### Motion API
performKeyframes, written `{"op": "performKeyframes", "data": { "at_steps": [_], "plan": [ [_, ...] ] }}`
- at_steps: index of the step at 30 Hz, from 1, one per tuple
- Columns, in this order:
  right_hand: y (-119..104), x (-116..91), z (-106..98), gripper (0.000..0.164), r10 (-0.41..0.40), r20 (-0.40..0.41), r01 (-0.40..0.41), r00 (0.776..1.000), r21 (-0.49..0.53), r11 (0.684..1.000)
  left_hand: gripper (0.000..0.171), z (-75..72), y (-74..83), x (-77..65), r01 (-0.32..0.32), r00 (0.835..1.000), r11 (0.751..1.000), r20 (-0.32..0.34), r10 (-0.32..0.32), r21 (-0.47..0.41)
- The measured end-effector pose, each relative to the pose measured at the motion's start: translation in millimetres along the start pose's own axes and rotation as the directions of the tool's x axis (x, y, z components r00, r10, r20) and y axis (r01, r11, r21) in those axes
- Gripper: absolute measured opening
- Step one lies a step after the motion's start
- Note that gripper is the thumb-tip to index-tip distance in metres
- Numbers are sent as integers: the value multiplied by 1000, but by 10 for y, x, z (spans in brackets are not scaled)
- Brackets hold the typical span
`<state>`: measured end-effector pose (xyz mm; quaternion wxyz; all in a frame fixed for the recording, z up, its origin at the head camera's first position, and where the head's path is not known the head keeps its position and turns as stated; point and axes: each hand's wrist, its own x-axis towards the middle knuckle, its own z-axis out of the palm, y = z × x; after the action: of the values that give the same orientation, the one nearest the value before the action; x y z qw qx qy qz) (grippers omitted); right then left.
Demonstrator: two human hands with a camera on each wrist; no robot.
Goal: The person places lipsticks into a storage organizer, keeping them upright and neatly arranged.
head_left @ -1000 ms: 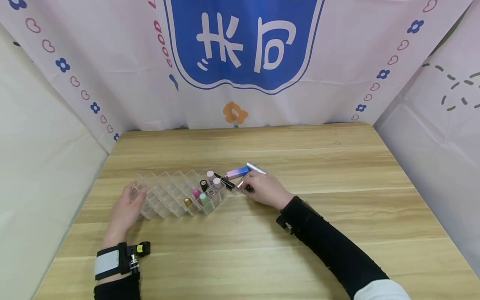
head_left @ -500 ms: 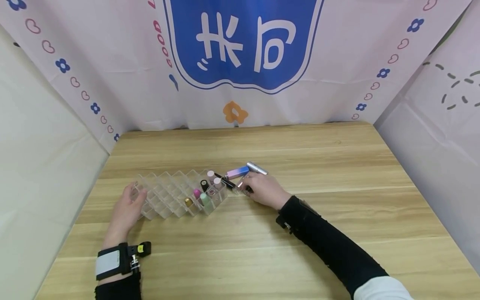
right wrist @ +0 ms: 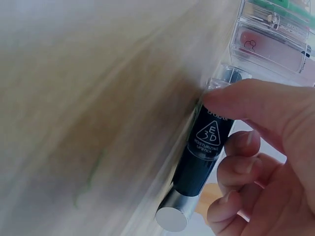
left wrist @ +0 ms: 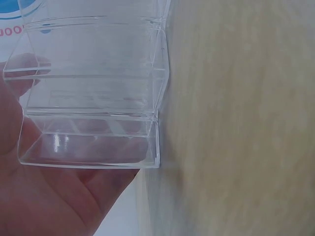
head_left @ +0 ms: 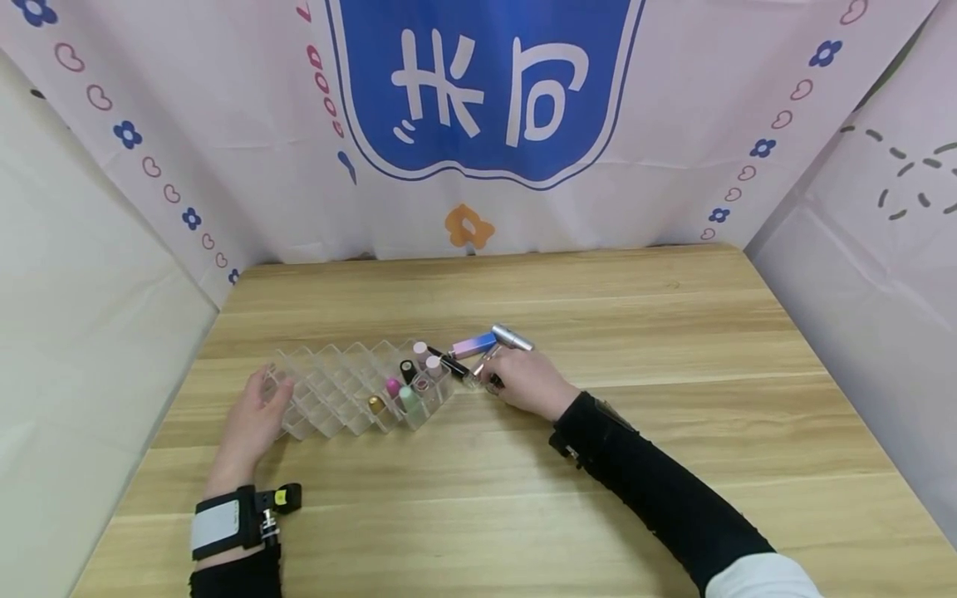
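Note:
A clear lattice lipstick organizer (head_left: 329, 394) lies on the table, its right-hand cells filled with several lipsticks and tubes. My left hand (head_left: 254, 419) holds its left end, and the left wrist view has the palm (left wrist: 54, 196) behind the transparent cells. Just past the organizer's right end, my right hand (head_left: 532, 380) pinches a black lipstick (right wrist: 209, 137) marked "moisturizing lipstick". The right wrist view puts the thumb on its upper part, with curled fingers (right wrist: 238, 169) along its side. A silver end (right wrist: 173, 216) shows at the lower end of the black tube.
Beside the right hand lie a black pen-like tube (head_left: 450, 363), a pink-and-blue tube (head_left: 473, 344) and a silver tube (head_left: 512, 335). The wooden table (head_left: 478, 498) meets a printed cloth (head_left: 299, 199) at the back, with pale sheets on both sides.

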<state>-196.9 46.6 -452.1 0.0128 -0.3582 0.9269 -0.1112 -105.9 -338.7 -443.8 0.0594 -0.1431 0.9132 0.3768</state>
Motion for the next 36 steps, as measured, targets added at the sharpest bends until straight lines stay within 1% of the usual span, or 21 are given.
{"op": "performKeyframes", "data": {
  "at_steps": [8,13,17,22,29,36],
  "plan": [
    [-7,-42,-22,17,-33,-53,34,998,7,999,76,0,-9,5,6,1000,1000,10,-6,8],
    [-22,-52,-48,22,-40,-89,43,995,29,999,76,1,-16,1,6,1000,1000,16,-6,0],
    [-43,-55,-86,24,-7,-93,11,996,48,999,76,4,-10,-13,-2,1000,1000,14,2,-7],
    [-56,-63,-140,21,45,-107,-35,993,93,995,76,-1,-1,-10,-10,1000,1000,10,10,-2],
    [-47,-81,-196,19,107,-117,-81,987,203,976,76,-3,-10,4,-3,1000,1000,14,3,3],
    [-42,-75,-223,19,141,-146,-98,979,268,958,76,-1,-16,-2,-10,1000,1000,17,10,-17]
  ]
}}
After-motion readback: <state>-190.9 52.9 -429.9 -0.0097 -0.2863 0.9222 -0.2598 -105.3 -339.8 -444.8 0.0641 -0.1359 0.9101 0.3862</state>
